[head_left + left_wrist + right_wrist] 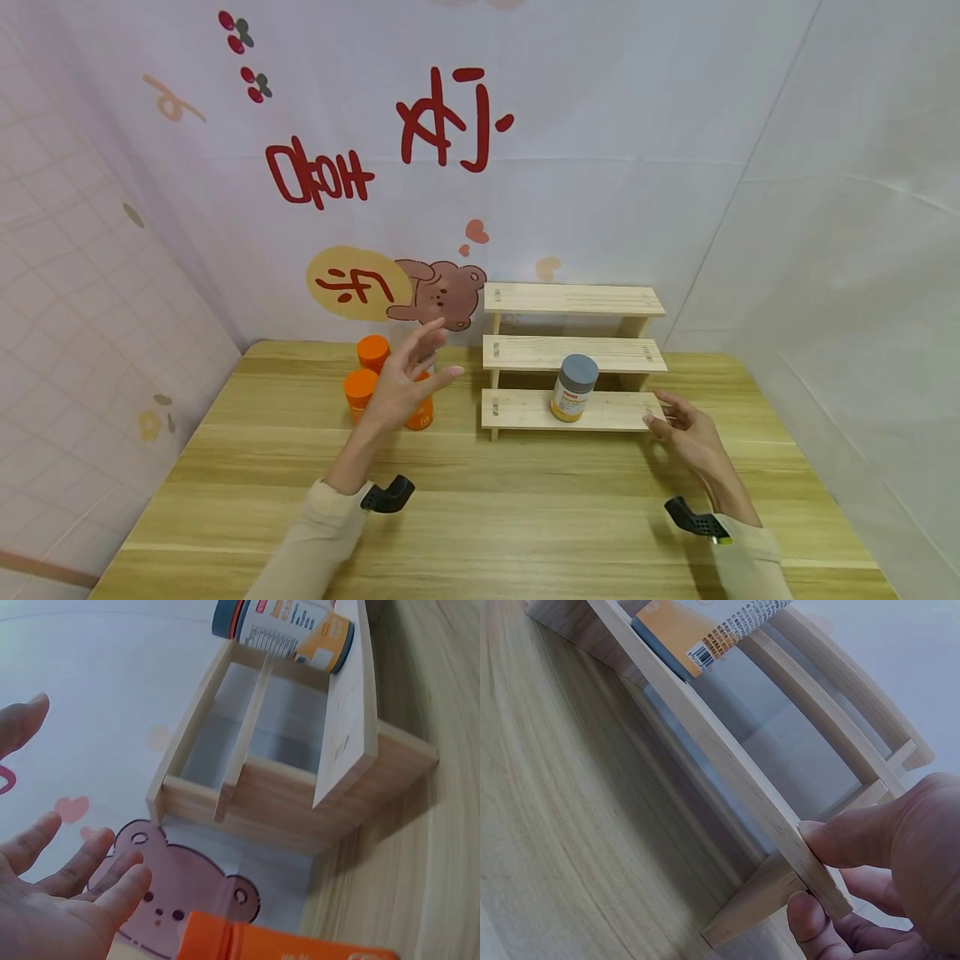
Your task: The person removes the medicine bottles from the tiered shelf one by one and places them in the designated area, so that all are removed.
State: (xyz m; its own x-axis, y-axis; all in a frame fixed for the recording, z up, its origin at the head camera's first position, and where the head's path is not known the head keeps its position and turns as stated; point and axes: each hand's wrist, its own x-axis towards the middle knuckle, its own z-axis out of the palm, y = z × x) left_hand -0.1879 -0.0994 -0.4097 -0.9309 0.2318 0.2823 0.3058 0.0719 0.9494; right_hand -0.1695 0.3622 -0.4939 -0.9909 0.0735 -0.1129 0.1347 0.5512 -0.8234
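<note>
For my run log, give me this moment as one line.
left hand: open, raised over orange bottles | right hand: pinching bottom shelf end, wooden rack | grey-lidded jar: on bottom shelf

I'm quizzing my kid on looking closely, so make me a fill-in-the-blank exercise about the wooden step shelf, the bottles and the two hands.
1. The bottle with the grey cap stands on the ____ step of the wooden shelf.
2. The right hand pinches the shelf's lowest board at its ____ end.
3. The left hand hovers with fingers spread above the bottles with ____ caps.
4. The top step of the shelf holds ____ bottles.

Missing words: lowest; right; orange; no
</note>
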